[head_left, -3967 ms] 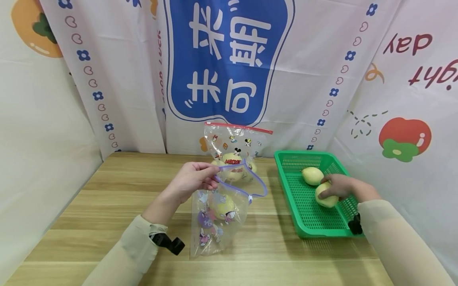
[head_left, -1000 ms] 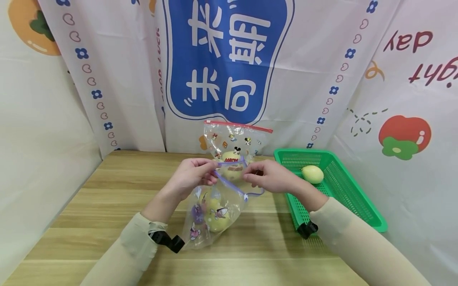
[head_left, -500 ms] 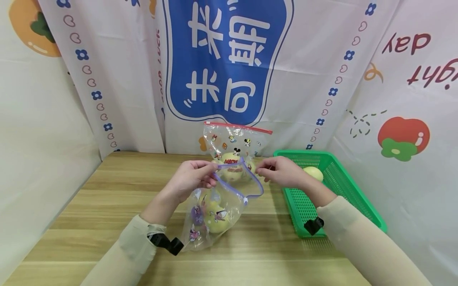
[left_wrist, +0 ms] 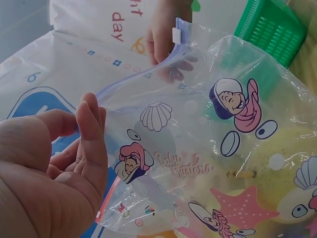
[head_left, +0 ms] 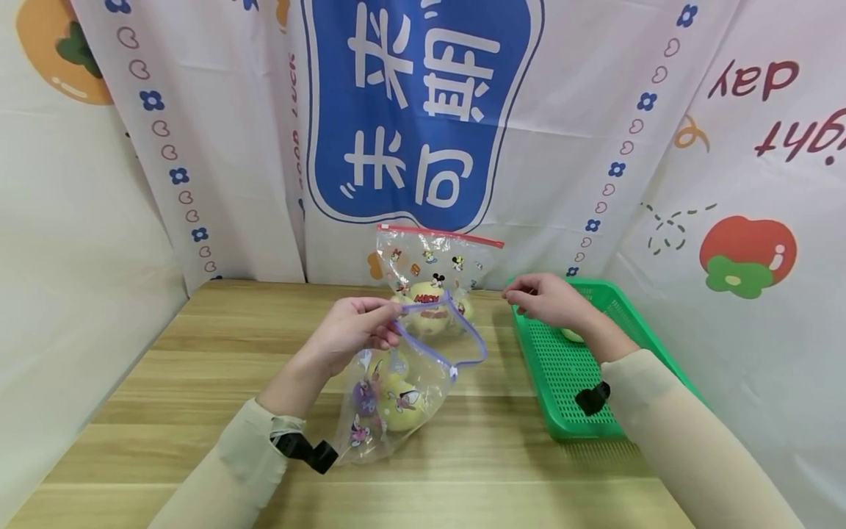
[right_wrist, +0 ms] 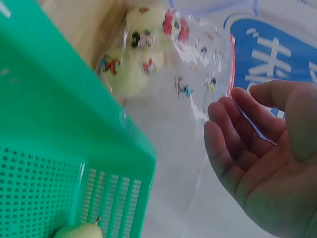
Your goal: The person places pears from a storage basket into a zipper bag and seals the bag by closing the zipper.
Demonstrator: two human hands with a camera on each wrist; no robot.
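Note:
My left hand [head_left: 357,323] pinches the rim of a clear zip bag [head_left: 432,397] with a purple closure and cartoon prints. The bag's mouth gapes to the right, with the slider at the near corner. Pale yellow pears [head_left: 401,413] lie low in this bag; prints partly cover them. My right hand [head_left: 545,297] hovers over the left rim of a green basket [head_left: 551,419], fingers loosely bent and holding nothing, as the right wrist view shows. One pear [right_wrist: 79,232] lies in the basket, mostly hidden by the hand in the head view.
Behind the held bag stands a second clear zip bag [head_left: 436,253] with a red closure and several pears inside. The wooden tabletop [head_left: 218,353] meets printed cloth [head_left: 562,147] at the back and sides.
My right hand held a pear in the basket, came to the bag's mouth, then moved right without the pear. One pear fewer lies in the basket. The left hand keeps its hold.

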